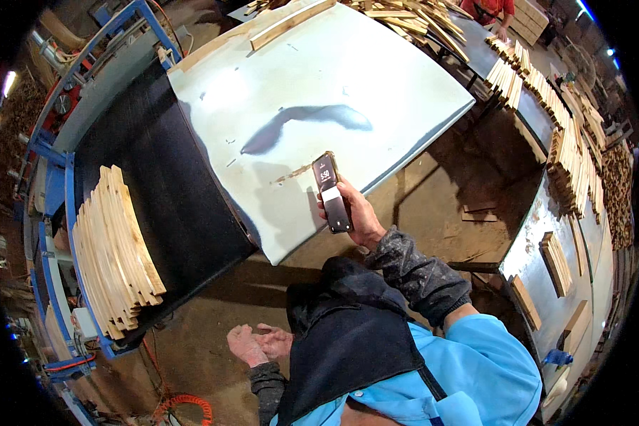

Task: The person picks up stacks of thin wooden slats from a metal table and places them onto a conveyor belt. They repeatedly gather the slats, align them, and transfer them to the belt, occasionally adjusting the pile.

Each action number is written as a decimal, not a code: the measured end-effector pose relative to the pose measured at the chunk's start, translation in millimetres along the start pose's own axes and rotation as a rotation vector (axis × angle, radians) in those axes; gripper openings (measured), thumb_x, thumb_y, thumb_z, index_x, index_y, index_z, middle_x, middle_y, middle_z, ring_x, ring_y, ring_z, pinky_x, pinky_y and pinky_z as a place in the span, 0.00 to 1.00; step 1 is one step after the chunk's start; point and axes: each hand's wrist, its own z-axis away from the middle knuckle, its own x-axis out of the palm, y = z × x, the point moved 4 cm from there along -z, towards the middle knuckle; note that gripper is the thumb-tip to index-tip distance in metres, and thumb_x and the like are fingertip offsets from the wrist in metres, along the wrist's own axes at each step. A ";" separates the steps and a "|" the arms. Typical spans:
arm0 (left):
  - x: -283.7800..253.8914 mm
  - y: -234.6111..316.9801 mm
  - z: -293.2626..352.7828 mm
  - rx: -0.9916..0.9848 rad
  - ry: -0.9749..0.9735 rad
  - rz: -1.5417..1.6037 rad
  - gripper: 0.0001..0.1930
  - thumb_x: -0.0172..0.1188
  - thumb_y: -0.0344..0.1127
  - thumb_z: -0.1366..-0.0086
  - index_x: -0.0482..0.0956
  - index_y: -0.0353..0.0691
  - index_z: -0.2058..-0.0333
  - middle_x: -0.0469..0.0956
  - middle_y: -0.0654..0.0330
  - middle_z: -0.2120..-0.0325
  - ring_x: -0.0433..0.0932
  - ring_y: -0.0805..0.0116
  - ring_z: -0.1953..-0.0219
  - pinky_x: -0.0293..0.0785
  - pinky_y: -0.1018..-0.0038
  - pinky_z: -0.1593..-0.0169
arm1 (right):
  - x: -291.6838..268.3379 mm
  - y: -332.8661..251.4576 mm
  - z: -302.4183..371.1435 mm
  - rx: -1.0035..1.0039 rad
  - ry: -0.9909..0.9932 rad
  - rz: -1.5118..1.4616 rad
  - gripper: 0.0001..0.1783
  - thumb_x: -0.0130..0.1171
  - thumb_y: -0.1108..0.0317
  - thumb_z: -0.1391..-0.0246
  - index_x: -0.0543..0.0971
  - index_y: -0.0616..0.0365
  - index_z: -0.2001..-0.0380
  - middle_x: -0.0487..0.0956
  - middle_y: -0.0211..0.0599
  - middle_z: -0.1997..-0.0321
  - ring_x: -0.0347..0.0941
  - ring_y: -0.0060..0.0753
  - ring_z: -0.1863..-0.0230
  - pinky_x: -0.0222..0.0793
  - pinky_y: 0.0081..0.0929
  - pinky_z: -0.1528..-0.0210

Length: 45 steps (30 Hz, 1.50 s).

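Observation:
My right hand (362,216) is closed around a dark smartphone (339,211), which it holds upright over the near edge of a pale metal-topped table (298,192). The phone's screen is lit and faces me. My left hand (258,345) is low by my left side, below the table edge. Its fingers are loosely bent and apart, with nothing visible in them. Grey, dusty sleeves cover both forearms, and a dark apron (355,348) hangs over my light blue shirt.
Left of the table, a black conveyor belt (156,177) in a blue frame carries a row of wooden strips (113,252). A wooden bar (291,25) lies at the table's far edge. Stacked strips (575,163) cover benches on the right. Another person (491,11) stands far right. An orange coiled hose (192,401) lies below.

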 end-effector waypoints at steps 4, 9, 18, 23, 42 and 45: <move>5.0 -18.7 -11.9 -0.015 -0.047 0.003 0.17 0.66 0.26 0.37 0.78 0.26 0.50 0.82 0.50 0.55 0.80 0.58 0.55 0.78 0.66 0.48 | 0.6 4.2 2.2 0.018 0.022 -0.025 0.30 0.42 0.54 0.21 0.62 0.55 0.23 0.81 0.45 0.45 0.82 0.36 0.48 0.86 0.36 0.47; 34.8 11.9 -16.3 0.013 -0.150 0.068 0.16 0.66 0.24 0.36 0.78 0.27 0.51 0.82 0.53 0.60 0.80 0.64 0.62 0.79 0.69 0.57 | 2.0 7.2 21.4 0.052 0.020 -0.162 0.29 0.40 0.54 0.20 0.67 0.65 0.29 0.81 0.53 0.42 0.83 0.44 0.44 0.87 0.43 0.45; 112.7 163.3 61.4 0.006 -0.778 0.199 0.12 0.66 0.22 0.34 0.79 0.31 0.53 0.83 0.58 0.68 0.79 0.74 0.76 0.75 0.78 0.72 | -24.2 -8.7 107.1 0.058 -0.043 -0.229 0.31 0.50 0.53 0.23 0.67 0.61 0.28 0.81 0.51 0.41 0.83 0.45 0.42 0.84 0.46 0.41; 156.4 278.8 108.6 0.162 -1.094 0.403 0.11 0.66 0.30 0.32 0.80 0.35 0.53 0.81 0.60 0.73 0.76 0.75 0.80 0.72 0.77 0.74 | -115.3 -5.8 223.9 0.328 0.348 0.510 0.35 0.64 0.53 0.31 0.70 0.62 0.30 0.83 0.44 0.41 0.84 0.38 0.46 0.81 0.39 0.50; 288.0 217.0 269.7 0.129 -1.124 0.195 0.22 0.63 0.40 0.22 0.77 0.32 0.37 0.83 0.53 0.50 0.84 0.61 0.51 0.83 0.65 0.43 | -260.4 48.6 493.3 0.490 0.312 0.746 0.41 0.61 0.53 0.31 0.62 0.48 0.19 0.70 0.66 0.26 0.72 0.59 0.30 0.69 0.46 0.31; 328.4 213.0 324.6 0.107 -1.275 0.086 0.21 0.62 0.36 0.23 0.77 0.30 0.38 0.83 0.52 0.49 0.84 0.62 0.51 0.82 0.65 0.43 | -304.6 37.9 468.7 0.504 0.286 1.241 0.30 0.58 0.63 0.39 0.77 0.56 0.33 0.79 0.63 0.47 0.77 0.68 0.46 0.74 0.55 0.41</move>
